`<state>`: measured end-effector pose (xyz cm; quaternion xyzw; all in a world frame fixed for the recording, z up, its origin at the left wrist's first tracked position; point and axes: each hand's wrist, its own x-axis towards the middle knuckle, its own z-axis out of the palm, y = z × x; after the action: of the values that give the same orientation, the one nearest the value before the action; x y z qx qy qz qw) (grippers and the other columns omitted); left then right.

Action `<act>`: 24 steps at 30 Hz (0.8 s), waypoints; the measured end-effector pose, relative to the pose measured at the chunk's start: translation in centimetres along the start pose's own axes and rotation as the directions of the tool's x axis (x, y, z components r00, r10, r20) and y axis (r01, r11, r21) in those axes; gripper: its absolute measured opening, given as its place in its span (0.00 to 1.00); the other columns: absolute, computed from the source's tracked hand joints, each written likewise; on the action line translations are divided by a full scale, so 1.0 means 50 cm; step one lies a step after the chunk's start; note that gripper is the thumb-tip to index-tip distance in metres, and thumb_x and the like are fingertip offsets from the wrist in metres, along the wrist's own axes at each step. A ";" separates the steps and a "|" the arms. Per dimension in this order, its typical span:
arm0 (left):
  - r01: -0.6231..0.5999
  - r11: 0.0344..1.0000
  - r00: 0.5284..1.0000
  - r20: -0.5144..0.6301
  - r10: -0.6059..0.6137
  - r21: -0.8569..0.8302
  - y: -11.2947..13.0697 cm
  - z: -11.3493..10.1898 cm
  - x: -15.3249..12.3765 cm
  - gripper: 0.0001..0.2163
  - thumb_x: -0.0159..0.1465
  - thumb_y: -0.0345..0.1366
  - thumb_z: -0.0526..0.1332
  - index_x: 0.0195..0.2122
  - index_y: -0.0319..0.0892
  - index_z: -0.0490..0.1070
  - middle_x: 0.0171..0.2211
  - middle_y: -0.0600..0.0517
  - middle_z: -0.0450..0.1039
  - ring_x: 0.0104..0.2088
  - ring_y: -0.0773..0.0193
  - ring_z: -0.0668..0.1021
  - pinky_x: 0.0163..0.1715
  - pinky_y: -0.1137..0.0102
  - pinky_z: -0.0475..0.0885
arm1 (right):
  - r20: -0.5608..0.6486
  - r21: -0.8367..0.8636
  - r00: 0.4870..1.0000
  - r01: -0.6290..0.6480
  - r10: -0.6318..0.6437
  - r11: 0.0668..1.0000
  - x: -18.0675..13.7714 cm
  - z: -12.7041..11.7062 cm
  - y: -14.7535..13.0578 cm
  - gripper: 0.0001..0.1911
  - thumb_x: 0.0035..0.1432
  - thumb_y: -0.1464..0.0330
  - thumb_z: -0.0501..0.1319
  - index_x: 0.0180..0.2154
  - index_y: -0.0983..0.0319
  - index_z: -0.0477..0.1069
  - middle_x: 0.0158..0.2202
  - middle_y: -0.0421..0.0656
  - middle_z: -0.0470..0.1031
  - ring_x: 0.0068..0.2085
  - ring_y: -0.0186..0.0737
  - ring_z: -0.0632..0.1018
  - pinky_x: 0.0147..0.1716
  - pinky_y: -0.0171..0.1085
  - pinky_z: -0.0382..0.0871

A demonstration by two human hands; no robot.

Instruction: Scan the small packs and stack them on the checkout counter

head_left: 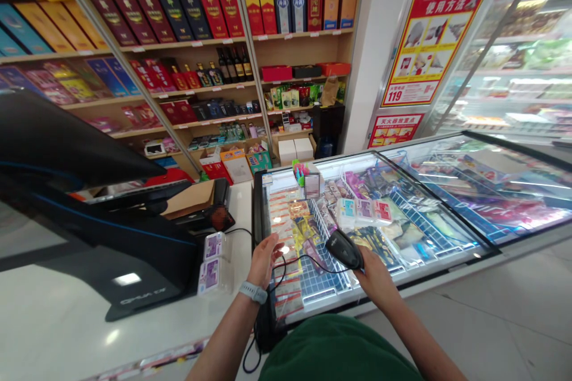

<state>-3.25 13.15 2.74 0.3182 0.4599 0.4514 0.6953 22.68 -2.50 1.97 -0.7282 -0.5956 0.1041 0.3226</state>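
Note:
My right hand [372, 271] is wrapped around the handle of a black barcode scanner [345, 249], held above the glass top of the chest freezer [286, 303]. From the scanner a thin black cable [313, 259] loops left and passes close by my left hand [265, 257]. That hand hovers over the freezer's left edge, fingers loosely bent and apart, with nothing visible in it. On the glass, beyond the scanner, three clear plastic boxes [364, 211] with blue, purple and red labels sit in a row. Two similar purple-labelled boxes [214, 262] lie on the white counter to the left.
A black checkout terminal [147, 262] stands on the white counter [71, 315] at left. Brightly coloured items [302, 172] and a small grey stand [312, 186] are at the freezer's far edge. Shelves of boxed bottles [196, 15] line the back wall.

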 end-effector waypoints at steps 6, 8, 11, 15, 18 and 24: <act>0.046 0.996 0.999 0.018 -0.044 -0.077 0.002 0.008 -0.005 0.19 0.50 0.46 0.72 0.34 0.35 0.75 0.31 0.47 0.77 0.32 0.64 0.79 0.31 0.73 0.74 | -0.020 0.004 1.000 0.004 -0.004 1.000 0.001 -0.005 -0.004 0.24 0.48 0.76 0.53 0.49 0.63 0.66 0.44 0.48 0.74 0.47 0.48 0.75 0.49 0.47 0.68; 0.050 0.995 0.999 0.021 -0.048 -0.083 0.002 0.008 -0.005 0.18 0.51 0.45 0.72 0.34 0.35 0.74 0.30 0.47 0.76 0.32 0.63 0.79 0.30 0.72 0.75 | -0.031 0.009 0.999 0.008 -0.008 1.000 0.001 -0.005 -0.004 0.25 0.47 0.76 0.53 0.50 0.62 0.66 0.44 0.48 0.75 0.47 0.48 0.75 0.50 0.47 0.68; 0.062 0.995 0.998 0.016 -0.061 -0.084 0.000 0.007 -0.003 0.16 0.53 0.44 0.70 0.35 0.35 0.74 0.32 0.47 0.76 0.33 0.63 0.80 0.31 0.72 0.76 | -0.033 0.008 0.999 0.007 -0.006 1.000 0.002 -0.007 -0.005 0.25 0.48 0.76 0.53 0.50 0.62 0.66 0.44 0.48 0.75 0.47 0.48 0.75 0.49 0.47 0.69; 0.075 0.994 0.997 0.014 -0.074 -0.083 -0.004 0.005 0.001 0.15 0.58 0.42 0.67 0.39 0.36 0.74 0.35 0.45 0.77 0.34 0.62 0.81 0.32 0.71 0.77 | -0.029 0.018 1.000 -0.005 0.006 1.000 0.002 -0.009 -0.007 0.24 0.49 0.75 0.54 0.50 0.62 0.66 0.44 0.48 0.75 0.47 0.48 0.75 0.49 0.47 0.69; 0.078 0.993 0.997 0.018 -0.077 -0.083 -0.006 0.003 0.002 0.16 0.59 0.44 0.66 0.41 0.36 0.73 0.36 0.44 0.77 0.35 0.61 0.81 0.32 0.70 0.78 | -0.017 0.026 1.000 -0.012 0.013 1.000 0.002 -0.010 -0.006 0.24 0.49 0.75 0.54 0.51 0.61 0.66 0.45 0.48 0.74 0.48 0.48 0.75 0.50 0.47 0.68; 0.060 0.996 0.998 0.029 -0.058 -0.065 -0.011 -0.004 0.004 0.17 0.62 0.47 0.62 0.41 0.36 0.73 0.41 0.40 0.78 0.37 0.58 0.82 0.33 0.70 0.77 | -0.009 0.034 1.000 -0.010 0.010 0.999 0.002 -0.012 -0.010 0.24 0.50 0.75 0.53 0.51 0.63 0.66 0.46 0.50 0.74 0.48 0.50 0.74 0.49 0.48 0.68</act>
<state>-3.20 13.13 2.12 0.2876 0.4445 0.4413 0.7245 22.63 -2.59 2.76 -0.7261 -0.5885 0.1123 0.3374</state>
